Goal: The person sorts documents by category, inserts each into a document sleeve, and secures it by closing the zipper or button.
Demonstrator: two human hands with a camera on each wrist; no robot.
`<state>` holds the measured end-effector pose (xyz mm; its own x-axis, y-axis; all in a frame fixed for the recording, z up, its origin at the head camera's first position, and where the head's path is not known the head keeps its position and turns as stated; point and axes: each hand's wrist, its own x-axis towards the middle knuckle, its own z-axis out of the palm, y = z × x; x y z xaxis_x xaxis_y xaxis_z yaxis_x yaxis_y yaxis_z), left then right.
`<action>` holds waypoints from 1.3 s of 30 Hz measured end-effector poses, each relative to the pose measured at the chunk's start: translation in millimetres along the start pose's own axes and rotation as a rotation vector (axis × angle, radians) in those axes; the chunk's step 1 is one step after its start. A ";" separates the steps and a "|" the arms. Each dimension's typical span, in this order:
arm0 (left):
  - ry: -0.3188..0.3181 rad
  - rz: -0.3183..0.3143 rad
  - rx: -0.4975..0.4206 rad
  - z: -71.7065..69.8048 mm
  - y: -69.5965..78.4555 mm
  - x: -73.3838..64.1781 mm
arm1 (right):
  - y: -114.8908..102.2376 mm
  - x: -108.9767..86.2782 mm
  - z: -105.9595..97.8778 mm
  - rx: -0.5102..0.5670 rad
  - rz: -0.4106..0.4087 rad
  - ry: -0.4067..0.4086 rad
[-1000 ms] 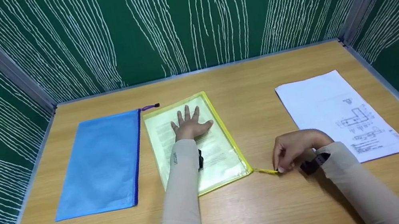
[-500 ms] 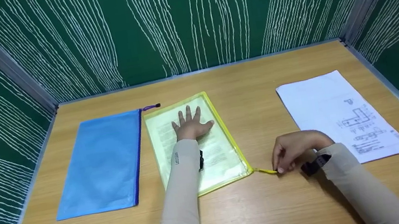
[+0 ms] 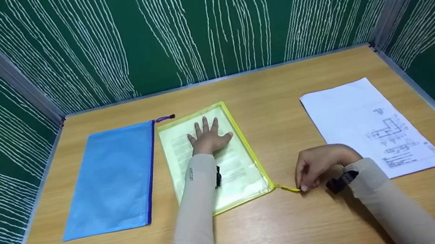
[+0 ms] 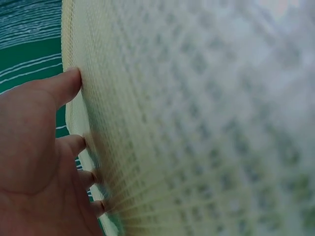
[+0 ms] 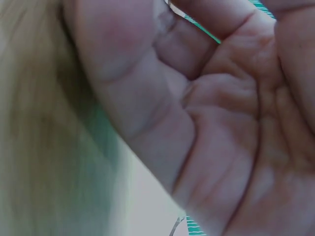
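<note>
A yellow-edged zip pouch (image 3: 240, 189) with printed paper inside lies in the middle of the table. My left hand (image 3: 208, 140) rests flat on it, fingers spread. Up close in the left wrist view, the pouch's mesh surface (image 4: 162, 108) fills most of the frame beside the left hand (image 4: 34, 147). At the pouch's near right corner, my right hand (image 3: 324, 164) pinches the end of the yellow zipper pull (image 3: 288, 188), which stretches out from the corner. The right wrist view shows only the curled right hand (image 5: 197, 113); the pull is hidden there.
A blue zip pouch (image 3: 112, 179) with a purple pull (image 3: 164, 118) lies to the left on the wooden table (image 3: 272, 236). White paper sheets (image 3: 339, 110) with a printed drawing lie at the right, partly behind the right hand. Green walls (image 3: 201, 23) enclose the table's back and sides.
Both hands hold nearly the same places throughout. The view has shifted very slightly; the pouch, the pull and the papers show no clear movement of their own.
</note>
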<state>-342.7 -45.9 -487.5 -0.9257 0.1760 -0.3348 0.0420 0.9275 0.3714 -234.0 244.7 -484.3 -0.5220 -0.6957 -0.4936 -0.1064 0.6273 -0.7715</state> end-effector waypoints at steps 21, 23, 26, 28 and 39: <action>0.246 0.090 -0.630 -10.5 -33.2 -3.8 | -17.1 21.0 -7.2 0.068 -0.032 0.422; 0.294 0.071 -0.633 -13.5 -38.7 -6.4 | -20.1 25.5 -8.6 0.101 -0.010 0.487; 0.344 0.027 -0.639 -18.7 -49.5 -12.1 | -24.3 33.3 -11.5 0.153 0.014 0.550; 0.363 -0.004 -0.651 -21.9 -58.1 -16.7 | -26.2 38.5 -14.0 0.179 0.020 0.576; 0.333 -0.076 -0.543 -37.3 -98.1 -45.5 | -30.7 61.9 -22.1 0.282 0.032 0.648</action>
<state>-318.7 -157.2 -476.4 -0.9894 -0.0768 -0.1235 -0.1444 0.6187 0.7722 -281.7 190.2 -482.3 -0.9290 -0.2753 -0.2472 0.0948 0.4685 -0.8783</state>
